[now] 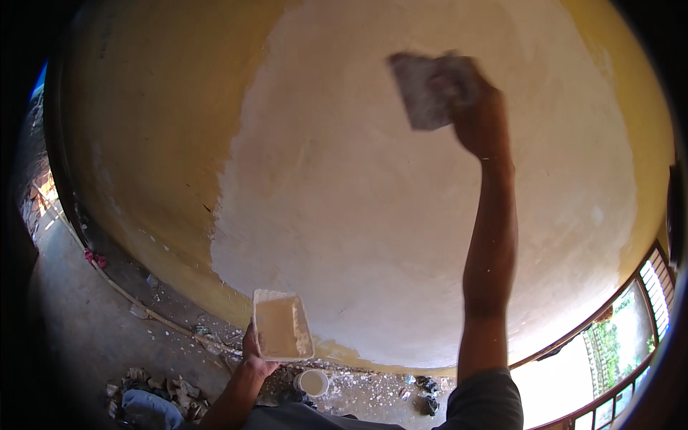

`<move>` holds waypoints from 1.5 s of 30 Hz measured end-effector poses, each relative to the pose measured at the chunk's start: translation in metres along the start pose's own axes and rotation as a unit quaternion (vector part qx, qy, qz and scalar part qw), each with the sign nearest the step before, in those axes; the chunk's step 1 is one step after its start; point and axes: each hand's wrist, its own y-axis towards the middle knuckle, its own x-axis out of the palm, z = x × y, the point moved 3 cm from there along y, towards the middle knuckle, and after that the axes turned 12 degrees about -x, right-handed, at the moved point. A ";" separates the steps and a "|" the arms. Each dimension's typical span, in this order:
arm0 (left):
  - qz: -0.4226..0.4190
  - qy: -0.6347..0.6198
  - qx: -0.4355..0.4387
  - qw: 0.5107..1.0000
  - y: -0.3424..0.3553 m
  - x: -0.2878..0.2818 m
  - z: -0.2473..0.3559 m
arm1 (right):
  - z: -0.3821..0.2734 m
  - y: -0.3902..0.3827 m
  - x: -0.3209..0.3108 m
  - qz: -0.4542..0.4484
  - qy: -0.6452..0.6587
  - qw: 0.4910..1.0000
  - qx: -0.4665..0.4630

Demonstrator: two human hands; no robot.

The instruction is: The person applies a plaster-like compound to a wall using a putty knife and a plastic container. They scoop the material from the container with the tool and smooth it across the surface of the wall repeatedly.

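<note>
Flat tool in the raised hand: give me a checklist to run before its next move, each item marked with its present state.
1. Flat tool gripped by the right hand: ok.
2. Flat tool's face touching the wall: cannot tell; it is blurred.
3. Tub held by the left hand: ok, with its open top facing the camera.
4. Enough material in the tub: cannot tell; pale residue clings inside, but its depth is unclear.
5. Pale coat reaching across the wall in view: not ok; yellow shows on both sides.
6. Floor below free of clutter: not ok; a white bucket and crumpled scraps are there.
</note>
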 end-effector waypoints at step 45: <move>-0.056 0.070 -0.141 0.986 0.037 0.014 -0.128 | -0.115 -0.452 0.027 -0.253 0.238 0.930 0.120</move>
